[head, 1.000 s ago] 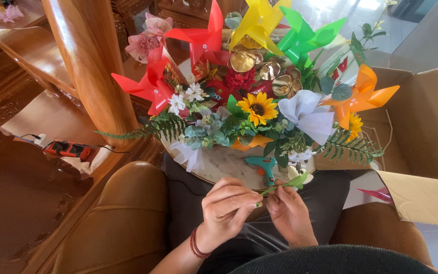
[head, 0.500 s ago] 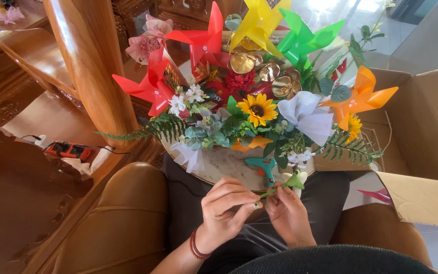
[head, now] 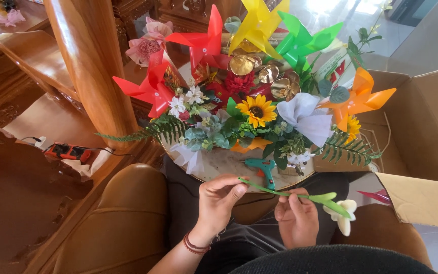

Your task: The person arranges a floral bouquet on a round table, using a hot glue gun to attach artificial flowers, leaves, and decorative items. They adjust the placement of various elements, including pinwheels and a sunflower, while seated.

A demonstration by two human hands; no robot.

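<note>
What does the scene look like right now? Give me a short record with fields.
left hand: pinches one end of the green stem
right hand: grips the stem near its middle
stem tip: white flower with green leaves, to the right of the right hand
arrangement: sunflower, ferns, pinwheels in red, yellow, green, orange
glue gun: teal, resting at the arrangement's base
cardboard box: open, at right

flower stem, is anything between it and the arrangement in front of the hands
Nothing visible blocks it. The left hand and right hand hold the green flower stem just below the arrangement. The teal glue gun lies on the board between them, low and flat.
</note>
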